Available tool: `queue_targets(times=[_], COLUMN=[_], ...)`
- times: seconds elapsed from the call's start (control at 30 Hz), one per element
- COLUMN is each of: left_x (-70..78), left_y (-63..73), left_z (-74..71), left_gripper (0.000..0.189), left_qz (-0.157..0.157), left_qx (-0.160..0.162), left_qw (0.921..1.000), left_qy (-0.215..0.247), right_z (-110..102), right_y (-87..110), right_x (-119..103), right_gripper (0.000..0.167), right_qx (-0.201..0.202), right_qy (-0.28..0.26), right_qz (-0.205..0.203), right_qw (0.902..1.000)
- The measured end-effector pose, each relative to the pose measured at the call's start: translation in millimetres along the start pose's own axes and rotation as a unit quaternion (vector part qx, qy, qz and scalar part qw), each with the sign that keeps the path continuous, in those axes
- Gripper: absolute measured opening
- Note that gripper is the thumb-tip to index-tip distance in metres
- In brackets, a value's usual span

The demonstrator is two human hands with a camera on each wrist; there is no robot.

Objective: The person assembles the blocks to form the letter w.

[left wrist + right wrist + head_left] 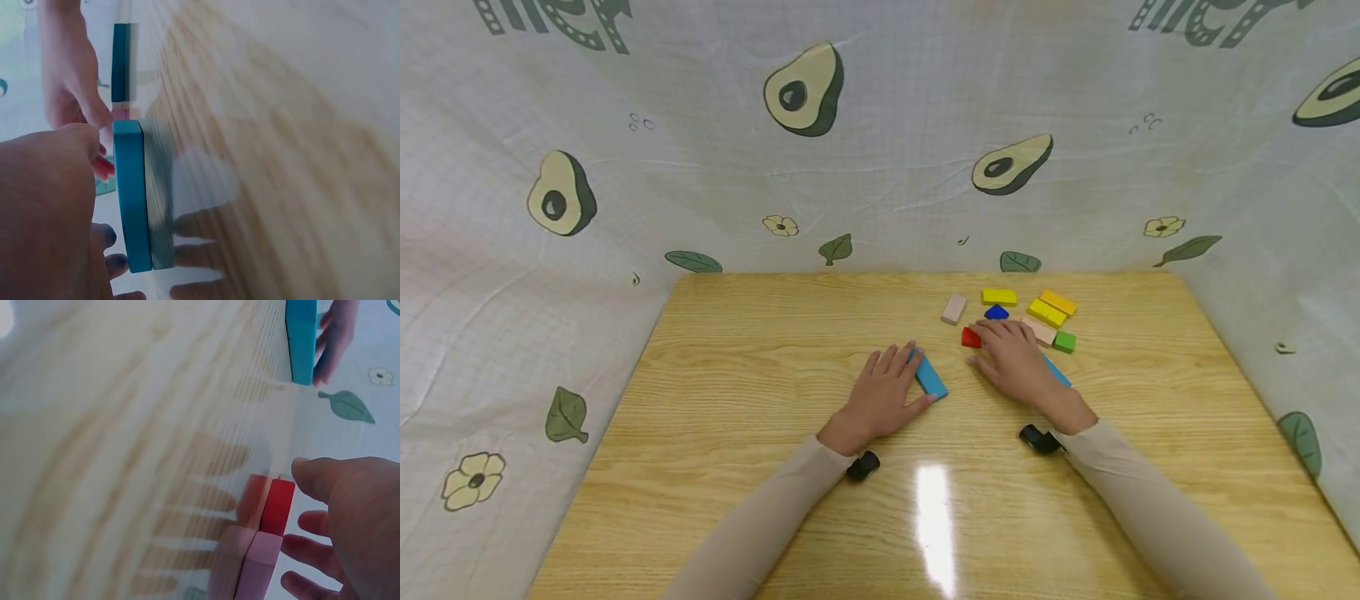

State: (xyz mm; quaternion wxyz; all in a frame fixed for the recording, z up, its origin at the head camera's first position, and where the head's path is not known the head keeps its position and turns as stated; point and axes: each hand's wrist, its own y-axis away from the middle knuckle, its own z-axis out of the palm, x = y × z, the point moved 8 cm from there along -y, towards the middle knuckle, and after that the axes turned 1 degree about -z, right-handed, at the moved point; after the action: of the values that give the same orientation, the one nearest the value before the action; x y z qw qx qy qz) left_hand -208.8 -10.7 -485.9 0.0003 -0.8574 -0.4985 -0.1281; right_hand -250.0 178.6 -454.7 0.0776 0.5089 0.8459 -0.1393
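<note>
A flat blue rectangular block (931, 379) lies on the table beside my left hand (882, 393). The thumb is at its near end and the forefinger by its far end, fingers straight and spread. My right hand (1011, 358) is held palm down with loosely extended fingers over the group of blocks. Its fingertips are close to a red block (277, 506) and a pink block (259, 564), which sit end to end in the right wrist view. A second blue block (1057, 370) lies partly hidden beneath the right hand.
Behind the right hand are a pale pink block (954, 309), a yellow block (999, 297), a dark blue block (997, 312), another yellow block (1047, 313) and an orange block (1059, 302). A peach block (1039, 331) and a green block (1064, 342) lie beside it. A printed cloth (895, 167) surrounds the wooden table (737, 358).
</note>
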Motion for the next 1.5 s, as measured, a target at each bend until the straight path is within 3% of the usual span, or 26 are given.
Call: queue_targets(times=[0.3, 0.7, 1.0, 1.27, 1.5], left_x=[4.8, 11.5, 13.4, 6.0, -10.0], left_y=[-1.7, -5.9, -9.8, -10.6, -5.0], left_z=[-0.9, -8.8, -16.0, -21.3, -28.3], left_gripper=[0.079, 0.084, 0.080, 0.079, 0.080], left_qz=[-0.014, -0.021, -0.024, -0.025, -0.037], left_qx=[0.011, 0.047, 0.068, 0.080, 0.095], left_qw=[0.9997, 0.9969, 0.9954, 0.9957, 0.9944], left_qy=[-0.018, -0.060, -0.062, -0.039, -0.028], right_z=[-2, -5, -8, -9, -9], right_y=[-0.9, -8.9, -13.2, -16.0, -15.7], right_x=[-3, 0, -1, 0, 1], right_gripper=[0.049, 0.025, 0.016, 0.017, 0.018], right_qx=[0.004, 0.049, 0.060, 0.063, 0.059], right_qy=[0.006, 0.014, 0.014, 0.006, 0.004], right_qz=[0.000, 0.004, 0.001, -0.001, -0.002], right_qw=[1.0000, 0.9987, 0.9981, 0.9980, 0.9983])
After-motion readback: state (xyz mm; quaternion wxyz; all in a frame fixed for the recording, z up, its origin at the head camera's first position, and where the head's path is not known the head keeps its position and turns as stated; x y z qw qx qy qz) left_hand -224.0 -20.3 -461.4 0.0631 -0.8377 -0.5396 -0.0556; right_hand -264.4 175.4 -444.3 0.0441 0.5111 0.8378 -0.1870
